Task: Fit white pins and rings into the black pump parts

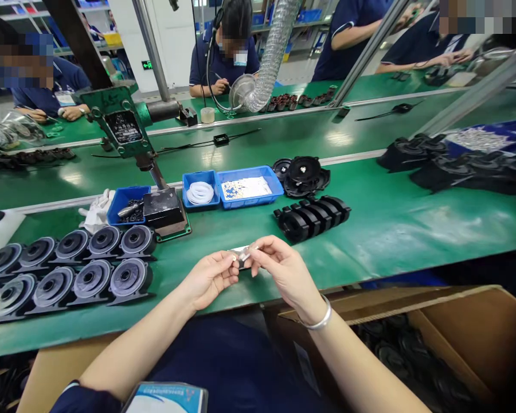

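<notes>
My left hand [210,277] and my right hand [280,268] meet above the near edge of the green bench [382,223]. Together they pinch a small shiny metal piece [241,254] between the fingertips; its exact shape is too small to tell. A silver bangle sits on my right wrist. To the left lie two rows of round black discs with grey centres [69,267]. Just beyond my hands stands a row of black ring-shaped parts [312,215].
A green hand press [131,135] stands behind, with blue trays [247,186] of white rings and small parts beside it. White gloves [97,209] lie left. A cardboard box [464,338] of black parts sits lower right. Other people work across the bench.
</notes>
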Demonstrator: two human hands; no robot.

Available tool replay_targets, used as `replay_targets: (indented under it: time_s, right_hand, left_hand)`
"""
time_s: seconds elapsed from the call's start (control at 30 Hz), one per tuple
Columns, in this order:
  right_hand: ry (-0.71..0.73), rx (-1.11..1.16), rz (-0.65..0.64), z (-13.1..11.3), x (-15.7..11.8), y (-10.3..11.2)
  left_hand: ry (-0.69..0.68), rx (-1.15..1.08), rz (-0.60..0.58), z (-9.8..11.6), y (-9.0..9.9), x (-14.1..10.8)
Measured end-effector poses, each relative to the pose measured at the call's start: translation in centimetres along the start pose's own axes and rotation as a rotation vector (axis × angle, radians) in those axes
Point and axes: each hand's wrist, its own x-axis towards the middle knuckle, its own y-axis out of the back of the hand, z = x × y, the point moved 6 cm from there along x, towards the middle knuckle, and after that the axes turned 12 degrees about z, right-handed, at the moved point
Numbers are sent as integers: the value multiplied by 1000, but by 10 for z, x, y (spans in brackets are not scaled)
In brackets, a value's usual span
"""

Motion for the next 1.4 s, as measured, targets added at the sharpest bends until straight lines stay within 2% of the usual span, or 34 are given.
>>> replay_targets:
  time_s: [0.17, 0.37, 0.53, 0.7, 0.9, 1.07, 1.4]
  right_hand:
    - [-38, -2, 5, 5, -2, -5]
    - [79, -85, 54, 1, -5, -8]
    - [100, -98, 44, -2, -8, -11]
    - [75, -45, 41, 4, -9, -12]
    - [-35, 96, -18, 14, -12, -16]
    - [-19, -3, -80, 14, -14, -17]
    - [-63, -296, -229, 14, -27, -22]
  left_hand:
    - [2, -54, 19, 0, 5, 1]
    - [8, -92, 26, 1, 10, 1]
    - [-5, -98, -3, 3, 11, -2]
    - [-7, -119, -24, 2, 12, -2]
    - [-29, -119, -55, 2, 10, -2]
    - [-8, -142, -21, 0, 9, -3]
    - [-28, -92, -57, -1, 6, -5]
